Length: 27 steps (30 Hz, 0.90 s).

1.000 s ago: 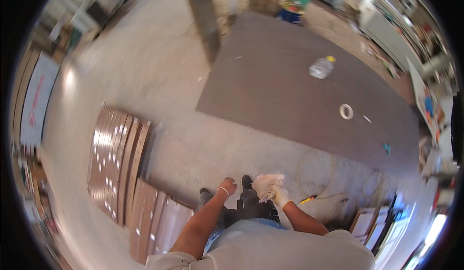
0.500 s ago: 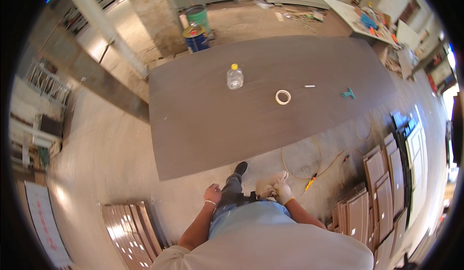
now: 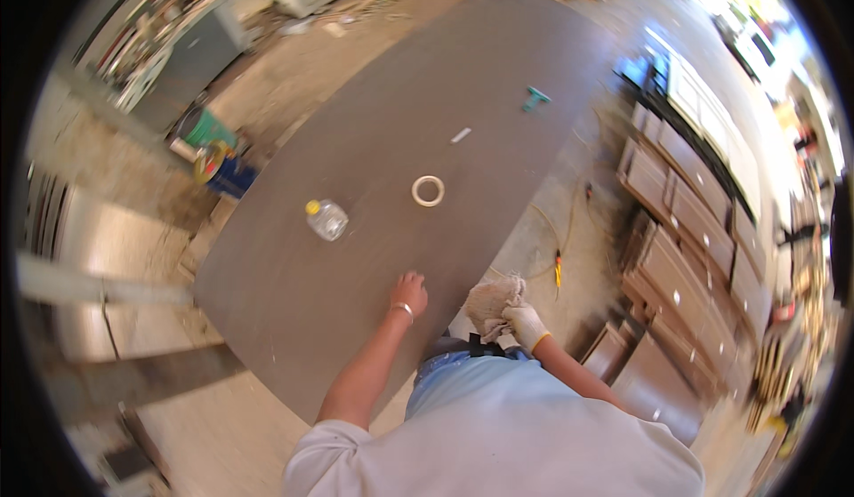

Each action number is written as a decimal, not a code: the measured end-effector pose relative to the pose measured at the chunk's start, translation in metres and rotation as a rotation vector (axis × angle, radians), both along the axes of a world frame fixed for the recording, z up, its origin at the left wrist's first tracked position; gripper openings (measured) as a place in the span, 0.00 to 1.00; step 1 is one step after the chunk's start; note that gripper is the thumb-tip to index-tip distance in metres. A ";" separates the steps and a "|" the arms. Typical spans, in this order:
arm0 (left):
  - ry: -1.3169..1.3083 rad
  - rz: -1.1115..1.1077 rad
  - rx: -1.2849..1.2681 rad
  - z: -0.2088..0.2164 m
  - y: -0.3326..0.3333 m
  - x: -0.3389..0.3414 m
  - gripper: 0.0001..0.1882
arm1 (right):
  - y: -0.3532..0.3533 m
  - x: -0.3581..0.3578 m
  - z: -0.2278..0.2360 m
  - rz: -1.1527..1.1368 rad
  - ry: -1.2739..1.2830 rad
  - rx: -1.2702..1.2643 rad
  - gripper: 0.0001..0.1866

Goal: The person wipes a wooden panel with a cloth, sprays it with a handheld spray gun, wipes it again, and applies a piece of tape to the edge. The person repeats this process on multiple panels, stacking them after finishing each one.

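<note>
Workshop floor, dusty concrete, runs all round a big dark bench (image 3: 374,141) that lies slantwise before you, its long axis going from your lower left up to the far right.

Your right hand (image 3: 525,324), gloved in white, is closed on a pale rag (image 3: 492,300); the rag is bunched, held just off the bench's near edge, above the floor rather than over the board. Your left hand (image 3: 409,292) is bare, with a band at the wrist, and rests on the bench close to that same edge, its grip holding nothing; whether the fingers lie flat or curled is hard to tell at this size. So the rag sits just right of the left hand, and the bench surface lies ahead and to the left of it; the left hand is the nearer one to the board.

Farther out on the bench stand a clear bottle (image 3: 326,220) with a yellow cap and a tape roll (image 3: 428,190), well apart from both hands. Beyond them lie a small white strip (image 3: 461,135) and a teal tool (image 3: 535,99).

A yellow-handled tool (image 3: 559,268) and thin cord lie on the floor to your right, near stacked cabinet doors (image 3: 694,230). Paint cans (image 3: 213,155) stand off the bench's left side. Your torso hides the floor at your feet.
</note>
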<state>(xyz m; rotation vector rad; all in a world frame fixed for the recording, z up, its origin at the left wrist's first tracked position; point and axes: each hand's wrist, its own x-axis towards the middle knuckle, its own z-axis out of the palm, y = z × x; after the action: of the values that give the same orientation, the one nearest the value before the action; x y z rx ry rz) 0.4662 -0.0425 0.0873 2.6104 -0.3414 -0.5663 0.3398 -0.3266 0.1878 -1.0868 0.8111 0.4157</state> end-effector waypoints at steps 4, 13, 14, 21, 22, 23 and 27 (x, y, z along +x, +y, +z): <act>-0.401 -0.311 0.094 -0.010 -0.056 0.108 0.23 | -0.032 -0.065 -0.001 -0.398 0.096 0.007 0.10; -0.140 -0.246 0.304 -0.046 -0.078 0.244 0.26 | -0.022 -0.220 -0.026 -1.294 0.181 -0.100 0.02; -0.126 -0.283 0.313 -0.049 -0.073 0.256 0.29 | -0.016 -0.230 -0.031 -1.363 0.182 -0.002 0.03; -0.166 -0.357 0.463 -0.045 -0.071 0.274 0.26 | 0.020 -0.247 -0.050 -1.640 0.166 0.132 0.06; -0.134 -0.275 0.420 -0.045 -0.078 0.265 0.23 | 0.024 -0.249 -0.051 -1.685 0.111 0.174 0.07; -0.177 -0.293 0.392 -0.045 -0.083 0.255 0.23 | 0.028 -0.251 -0.052 -1.716 0.126 0.153 0.08; -0.335 -0.310 0.397 -0.056 -0.102 0.201 0.25 | 0.042 -0.270 -0.061 -1.882 0.023 0.226 0.10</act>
<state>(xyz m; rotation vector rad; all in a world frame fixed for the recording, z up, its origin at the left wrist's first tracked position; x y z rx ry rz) 0.6675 -0.1447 0.0315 3.0654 -0.8267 -0.3126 0.0700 -0.2843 0.1268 0.1929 1.3878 -1.0476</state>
